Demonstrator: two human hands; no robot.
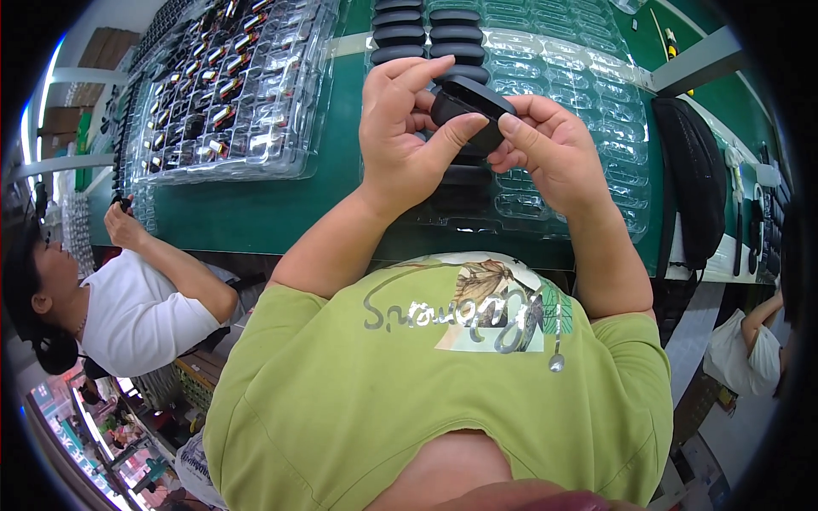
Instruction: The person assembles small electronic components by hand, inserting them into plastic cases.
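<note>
Both hands hold a small black rounded case (474,95), which looks hinged and shows a dark gap along its top. My left hand (400,136) grips its left side, thumb along the near face and index finger raised above. On the right side, my right hand (558,153) pinches it between thumb and curled fingers. Below the case lies a clear plastic tray (588,140) with moulded pockets. Rows of similar black cases (399,36) fill its left columns, and many pockets to the right hold none. My hands hide part of the tray.
On the left of the green table (332,209) stands a stack of clear trays (294,111) with small black and metallic parts. A black pouch (694,183) and a metal post (703,64) are at the right. Co-workers sit at left (149,311) and right (740,353).
</note>
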